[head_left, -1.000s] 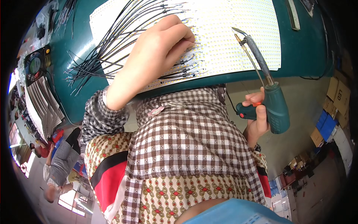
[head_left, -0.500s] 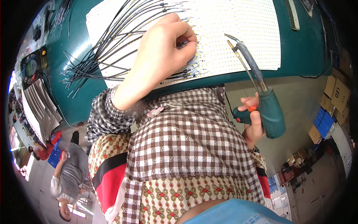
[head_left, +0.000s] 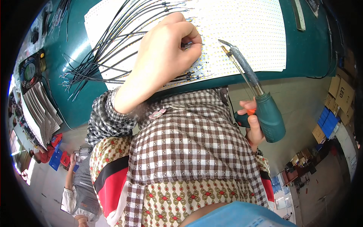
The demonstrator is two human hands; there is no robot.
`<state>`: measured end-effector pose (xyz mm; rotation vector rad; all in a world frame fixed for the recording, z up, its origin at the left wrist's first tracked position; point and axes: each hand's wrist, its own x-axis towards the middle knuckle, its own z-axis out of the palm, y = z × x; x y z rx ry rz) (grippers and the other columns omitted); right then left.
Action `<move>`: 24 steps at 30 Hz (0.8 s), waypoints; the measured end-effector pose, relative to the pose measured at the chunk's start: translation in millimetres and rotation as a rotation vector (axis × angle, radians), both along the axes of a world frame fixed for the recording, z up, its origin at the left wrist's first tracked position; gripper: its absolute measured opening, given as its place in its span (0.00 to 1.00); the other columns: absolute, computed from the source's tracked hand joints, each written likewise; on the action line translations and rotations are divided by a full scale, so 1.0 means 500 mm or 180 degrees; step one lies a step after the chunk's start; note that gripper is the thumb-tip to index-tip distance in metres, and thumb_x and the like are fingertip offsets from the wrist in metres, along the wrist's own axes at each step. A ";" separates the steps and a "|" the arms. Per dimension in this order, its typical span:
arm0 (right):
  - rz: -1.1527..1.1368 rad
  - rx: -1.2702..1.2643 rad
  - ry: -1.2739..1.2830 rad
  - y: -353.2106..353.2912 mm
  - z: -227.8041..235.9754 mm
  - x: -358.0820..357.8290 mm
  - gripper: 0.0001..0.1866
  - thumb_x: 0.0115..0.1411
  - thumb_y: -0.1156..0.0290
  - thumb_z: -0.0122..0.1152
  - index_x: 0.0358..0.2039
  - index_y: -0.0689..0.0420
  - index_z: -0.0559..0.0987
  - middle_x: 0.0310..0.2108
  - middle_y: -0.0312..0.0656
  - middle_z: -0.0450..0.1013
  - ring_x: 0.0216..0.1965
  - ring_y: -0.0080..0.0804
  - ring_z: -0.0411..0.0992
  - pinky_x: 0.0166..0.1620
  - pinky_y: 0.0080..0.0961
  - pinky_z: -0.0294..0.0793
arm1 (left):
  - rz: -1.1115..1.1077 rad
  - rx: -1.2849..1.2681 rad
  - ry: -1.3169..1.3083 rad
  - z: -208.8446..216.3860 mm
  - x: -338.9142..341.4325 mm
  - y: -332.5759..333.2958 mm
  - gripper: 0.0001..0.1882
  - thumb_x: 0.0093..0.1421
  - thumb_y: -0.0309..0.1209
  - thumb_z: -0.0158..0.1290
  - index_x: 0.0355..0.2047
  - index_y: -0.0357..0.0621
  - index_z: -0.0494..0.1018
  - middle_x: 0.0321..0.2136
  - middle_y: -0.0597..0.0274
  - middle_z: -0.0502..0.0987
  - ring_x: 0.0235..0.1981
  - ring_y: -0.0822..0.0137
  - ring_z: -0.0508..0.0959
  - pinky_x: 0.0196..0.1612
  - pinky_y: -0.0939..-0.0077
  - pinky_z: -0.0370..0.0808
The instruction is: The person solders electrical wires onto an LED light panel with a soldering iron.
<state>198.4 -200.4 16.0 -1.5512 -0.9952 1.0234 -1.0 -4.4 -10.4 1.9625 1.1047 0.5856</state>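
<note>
My left hand (head_left: 166, 49) rests over a white sheet of LED boards (head_left: 242, 34), thumb and forefinger pinched at the board. The pinch looks closed on the end of one black cable, though the fingers partly cover it. Several black cables (head_left: 109, 45) fan across the sheet from the left, their thin stripped ends lying along the boards. In my right hand (head_left: 254, 123) is a green-handled soldering gun (head_left: 270, 113), its fingers around the trigger grip. The gun's bent tip (head_left: 223, 41) and thin solder feed tube point up and left, apart from my left fingers.
The green tabletop (head_left: 306, 49) carries the sheet. At its left stand a small fan (head_left: 30, 70) and a stack of white boards (head_left: 39, 113). A metal strip (head_left: 298, 15) lies at the far right. Cardboard boxes (head_left: 342, 92) are stacked beyond; another person (head_left: 83, 185) is at lower left.
The soldering gun has swung left, bringing its tip closer to my left fingers. My left hand stays nearly in place. The other person at lower left has shifted.
</note>
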 end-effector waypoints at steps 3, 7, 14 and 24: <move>0.0015 -0.0033 0.0011 -0.002 0.000 -0.002 0.23 0.60 0.66 0.58 0.49 0.73 0.71 0.37 0.52 0.75 0.33 0.38 0.76 0.35 0.30 0.78 | 0.0082 0.0052 -0.0064 -0.001 0.005 0.002 0.03 0.49 0.27 0.58 0.22 0.40 0.76 0.22 0.59 0.71 0.26 0.58 0.75 0.30 0.66 0.72; 0.0109 -0.0166 0.0023 -0.004 -0.001 -0.002 0.19 0.60 0.66 0.58 0.43 0.71 0.74 0.36 0.52 0.75 0.35 0.38 0.75 0.35 0.30 0.78 | -0.0051 0.0023 -0.0002 0.000 0.004 0.000 0.03 0.50 0.23 0.59 0.26 0.37 0.77 0.24 0.63 0.70 0.25 0.71 0.73 0.28 0.79 0.70; -0.0058 -0.0229 0.0129 -0.009 0.000 -0.005 0.16 0.60 0.66 0.59 0.39 0.68 0.75 0.35 0.52 0.75 0.33 0.35 0.74 0.36 0.29 0.78 | -0.0020 0.0438 0.0147 -0.002 0.012 -0.004 0.03 0.50 0.24 0.59 0.26 0.38 0.76 0.24 0.62 0.70 0.24 0.67 0.74 0.26 0.76 0.70; -0.0012 -0.0266 0.0072 -0.013 -0.009 -0.002 0.12 0.59 0.69 0.61 0.35 0.66 0.75 0.31 0.47 0.72 0.34 0.34 0.73 0.38 0.30 0.76 | -0.0041 0.0365 0.0148 0.001 0.013 -0.001 0.04 0.50 0.25 0.59 0.26 0.38 0.76 0.24 0.61 0.71 0.24 0.66 0.74 0.27 0.75 0.70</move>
